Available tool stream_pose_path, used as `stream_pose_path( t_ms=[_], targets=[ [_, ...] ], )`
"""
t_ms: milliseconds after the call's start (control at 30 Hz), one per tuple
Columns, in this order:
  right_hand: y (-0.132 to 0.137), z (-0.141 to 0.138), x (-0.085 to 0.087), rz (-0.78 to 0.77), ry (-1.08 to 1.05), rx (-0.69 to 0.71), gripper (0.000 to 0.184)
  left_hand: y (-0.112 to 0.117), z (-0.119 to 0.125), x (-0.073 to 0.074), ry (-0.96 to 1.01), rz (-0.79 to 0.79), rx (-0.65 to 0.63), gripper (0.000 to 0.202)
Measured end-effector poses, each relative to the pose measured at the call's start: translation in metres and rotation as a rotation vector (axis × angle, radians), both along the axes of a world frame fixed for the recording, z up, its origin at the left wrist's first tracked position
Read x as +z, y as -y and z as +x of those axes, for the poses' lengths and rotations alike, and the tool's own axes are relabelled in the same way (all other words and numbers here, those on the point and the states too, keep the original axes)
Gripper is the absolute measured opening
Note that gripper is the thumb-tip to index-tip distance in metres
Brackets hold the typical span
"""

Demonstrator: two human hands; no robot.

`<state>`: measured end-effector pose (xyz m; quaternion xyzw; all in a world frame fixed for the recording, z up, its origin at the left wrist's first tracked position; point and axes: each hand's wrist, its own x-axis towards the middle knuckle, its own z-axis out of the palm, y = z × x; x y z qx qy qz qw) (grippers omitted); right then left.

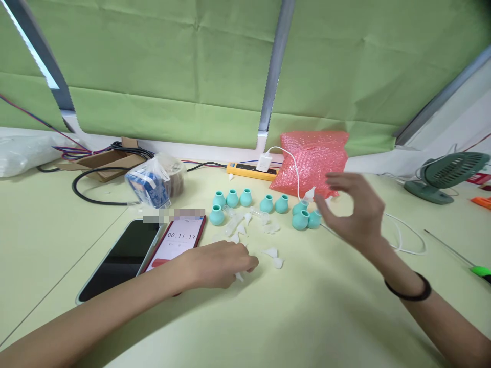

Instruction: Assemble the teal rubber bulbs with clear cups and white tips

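My left hand [222,263] is low over the table with its fingers curled and pressed together. A small white nozzle tip [239,276] pokes out beneath those fingers, mostly hidden by them. More white tips [271,252] and clear plastic pieces [232,223] lie scattered beyond the hand. Several teal rubber bulbs [246,198] stand behind them with their open necks up. My right hand [355,212] is raised at the right, thumb and fingers curved apart with nothing visible between them. Near its thumb, a white tip [310,193] rises above a cluster of teal bulbs [300,220].
Left of the bulbs lie a dark phone [123,260] and a phone showing a timer [180,237]. Behind are a bagged blue item [148,186], a yellow power strip [249,173] and a pink bubble-wrap bag [310,158]. A green fan [452,174] and screwdriver [479,272] are right.
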<state>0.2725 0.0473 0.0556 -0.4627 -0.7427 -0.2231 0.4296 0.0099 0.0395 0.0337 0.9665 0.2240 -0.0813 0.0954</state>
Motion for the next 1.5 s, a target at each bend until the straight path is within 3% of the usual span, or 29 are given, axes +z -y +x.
stream_pose_path(
  t_ms=[33,100,200,333,400,600,833,1167,1333,1500],
  targets=[
    [0.001,-0.008,-0.007,-0.032,0.069,0.074,0.025,-0.001,0.0,-0.002,0.013,0.024,-0.006,0.037],
    [0.001,-0.02,-0.023,-0.275,0.244,0.172,0.022,-0.003,0.002,-0.004,0.031,0.078,-0.007,0.035],
    [-0.003,-0.026,-0.044,-0.514,0.368,0.205,0.023,-0.008,0.004,-0.003,0.049,0.126,0.011,0.029],
    [-0.009,-0.023,-0.061,-0.615,0.41,0.238,0.03,-0.017,0.006,0.001,0.077,0.175,0.042,0.014],
    [-0.011,-0.023,-0.065,-0.652,0.408,0.243,0.031,-0.022,0.006,0.002,0.098,0.214,0.078,0.015],
    [-0.01,-0.033,-0.065,-0.722,0.338,0.277,0.026,-0.028,0.013,-0.01,0.15,0.286,0.1,0.024],
    [-0.006,-0.037,-0.061,-0.808,0.202,0.326,0.018,-0.017,0.026,-0.03,0.181,0.296,0.103,0.025],
    [0.002,-0.046,-0.056,-1.001,-0.022,0.484,0.012,-0.01,0.031,-0.035,0.179,0.287,0.194,0.018],
    [0.004,-0.05,-0.058,-0.988,-0.211,0.461,0.013,-0.01,0.03,-0.028,0.191,0.282,0.203,0.018],
    [0.007,-0.051,-0.052,-1.008,-0.444,0.47,0.019,-0.013,0.025,-0.005,0.281,0.267,0.232,0.021]
  ],
)
